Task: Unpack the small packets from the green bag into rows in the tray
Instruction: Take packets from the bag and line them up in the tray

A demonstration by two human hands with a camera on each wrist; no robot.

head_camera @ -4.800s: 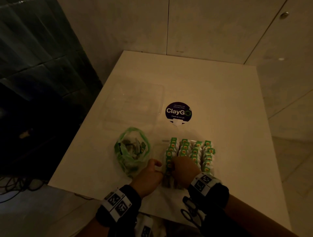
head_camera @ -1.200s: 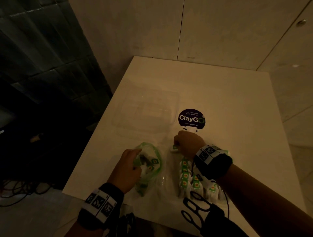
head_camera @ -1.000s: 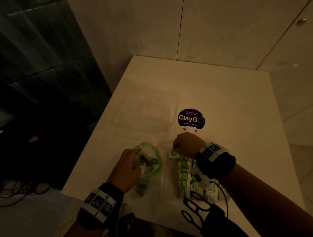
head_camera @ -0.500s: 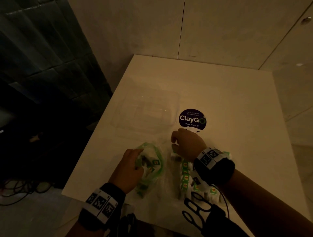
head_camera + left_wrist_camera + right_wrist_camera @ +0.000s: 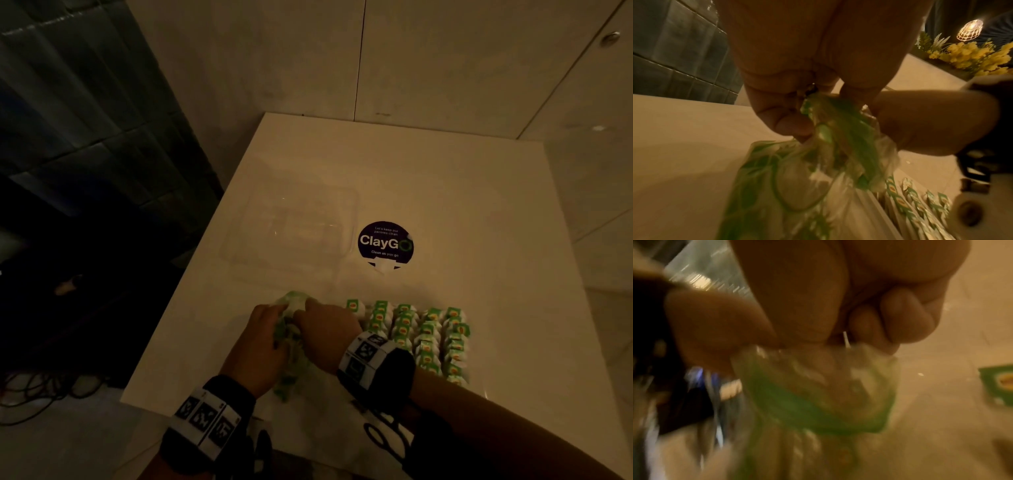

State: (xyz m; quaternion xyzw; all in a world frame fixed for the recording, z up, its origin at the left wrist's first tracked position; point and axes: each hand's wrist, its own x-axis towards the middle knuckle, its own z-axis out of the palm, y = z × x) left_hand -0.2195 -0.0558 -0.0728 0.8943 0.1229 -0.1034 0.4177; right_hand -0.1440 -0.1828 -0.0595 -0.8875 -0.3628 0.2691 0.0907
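Note:
The green plastic bag lies bunched on the white table, left of the clear tray. My left hand grips its gathered neck with curled fingers. My right hand pinches the bag's green rim from the other side, so the two hands meet over the bag. Small green-and-white packets stand in several rows in the tray, and a single packet heads a new row at the tray's far left. What the bag holds is hidden, and the right wrist view is blurred.
A clear plastic lid or container lies farther back on the table. A round dark ClayGo sticker sits beyond the tray. Walls close off the back. The table's left edge drops to a dark floor with cables.
My right hand has left the far end of the tray, where one packet now stands, and come back left to the bag. My left hand has stayed on the bag.

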